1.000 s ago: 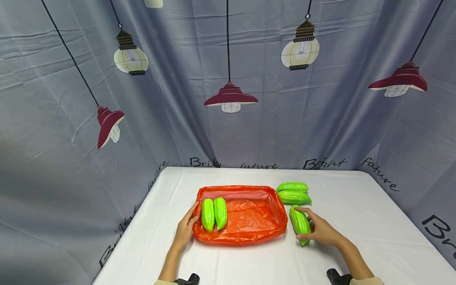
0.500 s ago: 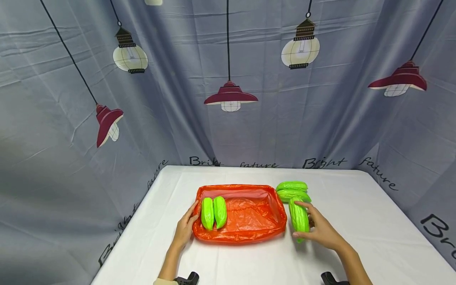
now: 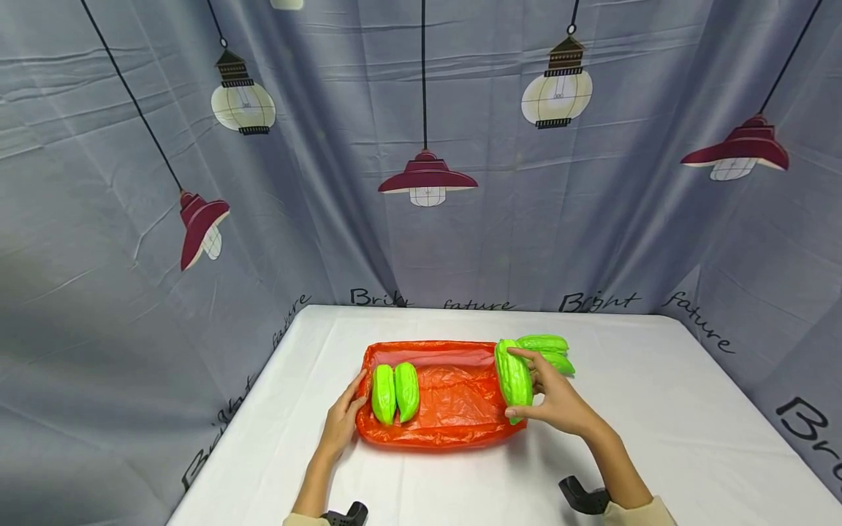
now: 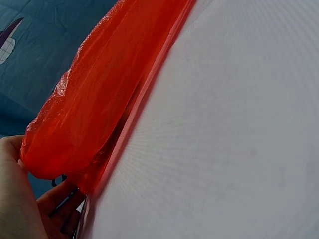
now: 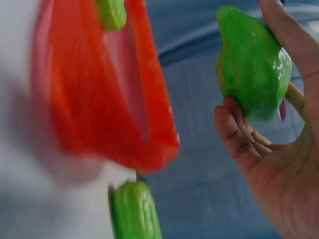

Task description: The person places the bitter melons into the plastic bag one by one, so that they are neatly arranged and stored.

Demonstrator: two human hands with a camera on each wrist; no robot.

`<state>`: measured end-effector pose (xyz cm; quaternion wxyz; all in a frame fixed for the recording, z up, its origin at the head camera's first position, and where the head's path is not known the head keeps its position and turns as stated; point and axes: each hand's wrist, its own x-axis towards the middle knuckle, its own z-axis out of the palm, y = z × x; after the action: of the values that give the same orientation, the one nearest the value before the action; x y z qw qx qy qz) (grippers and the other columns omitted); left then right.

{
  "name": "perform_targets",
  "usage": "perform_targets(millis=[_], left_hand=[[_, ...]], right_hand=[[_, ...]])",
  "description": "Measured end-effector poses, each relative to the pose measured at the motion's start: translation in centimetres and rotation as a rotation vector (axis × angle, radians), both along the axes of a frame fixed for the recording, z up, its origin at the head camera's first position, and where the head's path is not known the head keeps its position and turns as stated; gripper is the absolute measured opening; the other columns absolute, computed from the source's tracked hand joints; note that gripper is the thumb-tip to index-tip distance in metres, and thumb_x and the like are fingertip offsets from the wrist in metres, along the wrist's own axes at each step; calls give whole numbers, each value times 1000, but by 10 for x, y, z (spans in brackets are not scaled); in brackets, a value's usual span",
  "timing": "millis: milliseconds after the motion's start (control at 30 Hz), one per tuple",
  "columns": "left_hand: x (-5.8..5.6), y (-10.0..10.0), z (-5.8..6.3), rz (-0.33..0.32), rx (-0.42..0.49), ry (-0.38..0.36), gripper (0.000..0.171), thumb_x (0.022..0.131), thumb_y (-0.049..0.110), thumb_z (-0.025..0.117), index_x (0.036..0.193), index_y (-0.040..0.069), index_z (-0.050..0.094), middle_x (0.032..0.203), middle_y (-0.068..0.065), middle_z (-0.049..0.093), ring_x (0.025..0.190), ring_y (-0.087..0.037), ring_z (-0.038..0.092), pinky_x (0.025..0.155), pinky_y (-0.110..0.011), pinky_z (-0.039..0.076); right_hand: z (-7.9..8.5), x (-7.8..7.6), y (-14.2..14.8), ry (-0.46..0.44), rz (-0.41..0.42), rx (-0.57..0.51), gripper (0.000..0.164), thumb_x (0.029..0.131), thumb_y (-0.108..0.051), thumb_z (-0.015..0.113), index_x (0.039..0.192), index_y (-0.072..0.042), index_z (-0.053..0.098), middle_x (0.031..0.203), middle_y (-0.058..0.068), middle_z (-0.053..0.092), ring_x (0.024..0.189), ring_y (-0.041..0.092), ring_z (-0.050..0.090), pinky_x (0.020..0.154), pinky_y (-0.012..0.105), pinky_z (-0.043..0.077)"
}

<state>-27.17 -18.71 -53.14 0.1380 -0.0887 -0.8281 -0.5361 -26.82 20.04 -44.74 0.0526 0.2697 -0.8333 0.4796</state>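
My right hand (image 3: 555, 398) grips a light green, ridged bitter melon (image 3: 513, 374) between thumb and fingers, raised over the right end of a red plastic-lined basket (image 3: 454, 438). In the right wrist view the same bitter melon (image 5: 254, 64) shows end-on, apart from the red rim. With fairly straight fingers, my left hand (image 3: 340, 418) touches the basket's left end; its fingers (image 4: 62, 199) lie along the red wall in the left wrist view. Inside the basket, two bitter melons, one (image 3: 384, 394) beside the other (image 3: 407, 392), lie at the left.
Behind my right hand, two more bitter melons, one (image 3: 542, 342) behind the other (image 3: 559, 362), lie at the basket's back right corner. A white cloth (image 3: 434, 489) covers the table. Grey curtains (image 3: 316, 183) printed with lamps surround its back and sides.
My right hand has lifted the bitter melon off the table and carried it left over the basket's right edge. My left hand has stayed at the basket's left end.
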Motion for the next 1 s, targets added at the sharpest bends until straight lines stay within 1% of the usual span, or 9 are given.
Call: perform_targets(millis=[67,167,233,300,533,633,767,867,1000], left_hand=[[-6,-3,-10,3,12,2,43,96,22,48,139,18,44,142,-11,39,128,-37,35,103,-56,26],[-14,-7,-23,4,16,9,44,96,29,49,139,26,44,142,-6,39,129,-33,35,103,-54,26],[-15,-8,-23,1,25,2,44,96,29,49,139,27,44,143,-5,39,129,-32,35,104,-54,26],[-14,-8,-22,-3,23,10,44,96,29,49,139,28,44,142,-5,39,129,-33,35,103,-54,26],[-16,-9,-23,20,-1,8,43,95,27,50,138,28,45,141,-5,41,128,-32,36,103,-54,27],[-16,-9,-23,19,6,0,43,96,25,50,139,25,44,141,-6,40,128,-33,36,103,-55,26],[-12,-6,-17,23,17,2,43,96,18,49,139,18,44,141,-11,40,128,-37,35,102,-58,25],[-3,-1,-4,22,19,8,43,95,14,49,138,13,44,141,-14,40,127,-38,35,102,-57,26],[7,2,9,8,9,13,44,95,14,49,138,9,44,140,-16,40,126,-39,36,101,-56,28]], right_hand=[[13,5,-14,10,-11,12,94,65,-21,84,141,-20,30,122,13,46,82,18,61,68,29,53],[18,3,-31,29,-32,18,93,65,-27,84,142,-21,31,118,12,48,80,19,59,67,30,53],[16,-2,-41,39,-40,13,94,64,-31,84,142,-24,30,116,8,48,79,19,57,67,31,53],[6,-11,-48,50,-48,1,95,63,-33,84,141,-29,31,112,5,49,77,18,56,66,32,53],[3,-22,-84,23,-27,-17,93,65,-35,83,141,-28,31,107,6,51,74,16,55,63,31,52],[-2,-27,-95,2,-29,-9,91,66,-36,82,141,-29,31,96,4,53,68,17,54,59,28,50],[-14,-34,-104,-32,-15,-3,90,67,-34,82,142,-27,32,86,4,53,63,20,53,54,27,49],[-26,-40,-108,-38,0,7,90,68,-35,81,142,-24,31,94,6,54,61,21,53,52,26,49],[-41,-46,-109,-37,0,33,90,70,-36,79,143,-20,30,104,9,53,58,16,53,51,25,48]])
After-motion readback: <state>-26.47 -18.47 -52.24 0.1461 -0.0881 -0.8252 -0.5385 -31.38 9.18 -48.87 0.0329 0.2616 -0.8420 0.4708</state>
